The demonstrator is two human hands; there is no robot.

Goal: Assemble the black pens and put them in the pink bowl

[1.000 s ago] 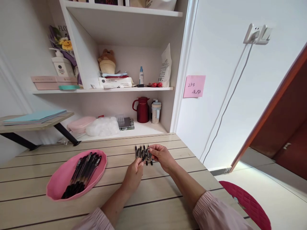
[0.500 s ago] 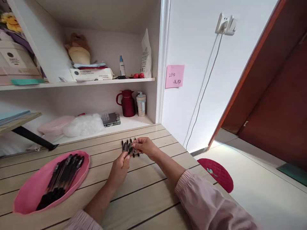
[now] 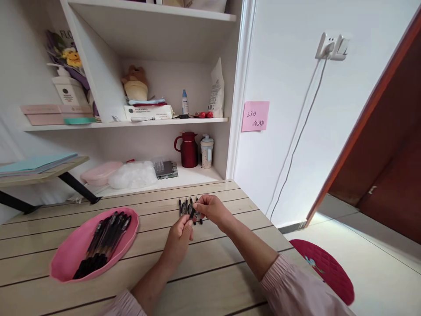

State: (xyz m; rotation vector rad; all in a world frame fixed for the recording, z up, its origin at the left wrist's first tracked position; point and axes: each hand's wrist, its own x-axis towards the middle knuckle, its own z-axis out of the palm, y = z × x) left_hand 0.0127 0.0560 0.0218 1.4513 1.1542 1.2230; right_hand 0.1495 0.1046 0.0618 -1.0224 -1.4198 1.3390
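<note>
Wooden table (image 3: 213, 281): both hands pinch short black pen (image 3: 192, 213).

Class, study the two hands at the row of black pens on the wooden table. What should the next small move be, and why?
Probably lay the black pen down beside the row of short black pens. The left hand and right hand pinch it just over that row, and the pink oval tray holds more pens.

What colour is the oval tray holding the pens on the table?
Pink; the tray shows best in the head view.
</note>
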